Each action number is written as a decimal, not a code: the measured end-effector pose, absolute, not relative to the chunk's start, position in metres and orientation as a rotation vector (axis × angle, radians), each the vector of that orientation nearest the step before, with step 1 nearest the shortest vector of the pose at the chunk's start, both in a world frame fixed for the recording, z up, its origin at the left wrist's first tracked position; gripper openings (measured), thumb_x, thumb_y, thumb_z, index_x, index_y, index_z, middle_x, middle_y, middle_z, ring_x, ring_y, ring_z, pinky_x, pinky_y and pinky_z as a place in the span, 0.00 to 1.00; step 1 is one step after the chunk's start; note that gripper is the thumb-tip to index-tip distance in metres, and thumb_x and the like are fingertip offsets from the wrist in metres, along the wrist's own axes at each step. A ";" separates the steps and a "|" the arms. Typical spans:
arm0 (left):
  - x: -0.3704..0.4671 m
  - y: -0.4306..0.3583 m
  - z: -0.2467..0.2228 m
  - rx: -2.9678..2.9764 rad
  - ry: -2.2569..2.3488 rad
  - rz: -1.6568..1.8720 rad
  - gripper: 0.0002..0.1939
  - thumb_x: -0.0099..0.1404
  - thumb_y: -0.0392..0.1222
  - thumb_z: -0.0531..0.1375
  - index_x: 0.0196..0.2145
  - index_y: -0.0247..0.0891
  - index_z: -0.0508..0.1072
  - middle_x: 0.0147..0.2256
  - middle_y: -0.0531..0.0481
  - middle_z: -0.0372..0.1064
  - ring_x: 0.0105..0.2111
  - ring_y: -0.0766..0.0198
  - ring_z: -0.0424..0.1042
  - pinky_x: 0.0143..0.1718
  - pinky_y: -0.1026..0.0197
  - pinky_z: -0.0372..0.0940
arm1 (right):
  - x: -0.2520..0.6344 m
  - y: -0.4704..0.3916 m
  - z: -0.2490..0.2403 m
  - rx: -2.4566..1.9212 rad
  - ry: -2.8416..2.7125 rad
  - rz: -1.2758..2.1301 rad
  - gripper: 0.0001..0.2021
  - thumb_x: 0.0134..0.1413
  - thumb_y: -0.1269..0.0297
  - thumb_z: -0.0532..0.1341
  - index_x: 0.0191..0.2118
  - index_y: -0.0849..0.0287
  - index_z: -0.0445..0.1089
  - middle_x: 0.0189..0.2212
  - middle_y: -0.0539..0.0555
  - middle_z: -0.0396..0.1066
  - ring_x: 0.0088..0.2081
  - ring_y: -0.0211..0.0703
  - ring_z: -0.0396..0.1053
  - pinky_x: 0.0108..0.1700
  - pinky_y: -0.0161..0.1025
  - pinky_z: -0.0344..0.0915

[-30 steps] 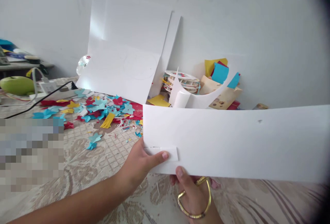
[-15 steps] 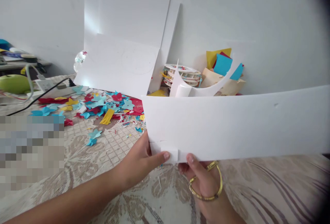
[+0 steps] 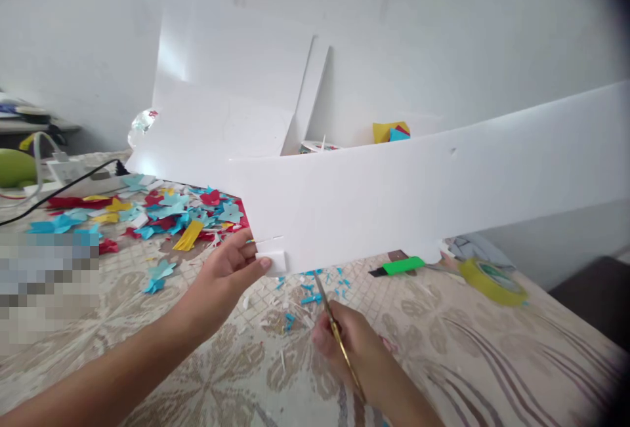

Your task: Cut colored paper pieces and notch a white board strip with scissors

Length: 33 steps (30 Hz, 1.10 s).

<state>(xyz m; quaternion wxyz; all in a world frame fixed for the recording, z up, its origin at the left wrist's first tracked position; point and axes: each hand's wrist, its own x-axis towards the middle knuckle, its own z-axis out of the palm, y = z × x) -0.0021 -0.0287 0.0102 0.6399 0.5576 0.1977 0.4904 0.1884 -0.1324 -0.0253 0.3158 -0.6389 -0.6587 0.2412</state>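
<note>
A long strip of white card or paper [image 3: 364,204] stretches from the middle of the view off to the right. My left hand [image 3: 224,269] pinches its lower left corner, thumb in front and fingers behind. Under that thumb lies a small white rectangular piece [image 3: 276,260], against the strip. Just above this piece a short slit runs in from the left edge. Below the strip, my right hand [image 3: 352,342] is closed around scissors [image 3: 335,328] with gold handles, seen edge-on. Their blade points up, its tip close to the strip's bottom edge; contact cannot be made out.
Coloured paper flowers and scraps [image 3: 172,210] pile at left on the patterned cloth [image 3: 207,374]. A green marker or cutter [image 3: 403,265] and a yellow tape roll [image 3: 492,281] lie at right. White boards [image 3: 216,112] lean on the wall. A black cable [image 3: 73,184] crosses the left.
My right hand has come away from the strip's lower edge and dropped, turning the scissors upward. The strip appears further left with its right end raised. The view has shifted, showing the tape.
</note>
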 end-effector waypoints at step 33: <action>0.016 -0.050 -0.005 1.230 0.491 0.988 0.20 0.59 0.34 0.57 0.50 0.41 0.60 0.44 0.48 0.71 0.43 0.60 0.69 0.40 0.61 0.64 | 0.176 -0.135 -0.013 -1.857 -1.839 0.539 0.12 0.55 0.59 0.52 0.26 0.58 0.66 0.22 0.50 0.71 0.24 0.39 0.66 0.25 0.32 0.50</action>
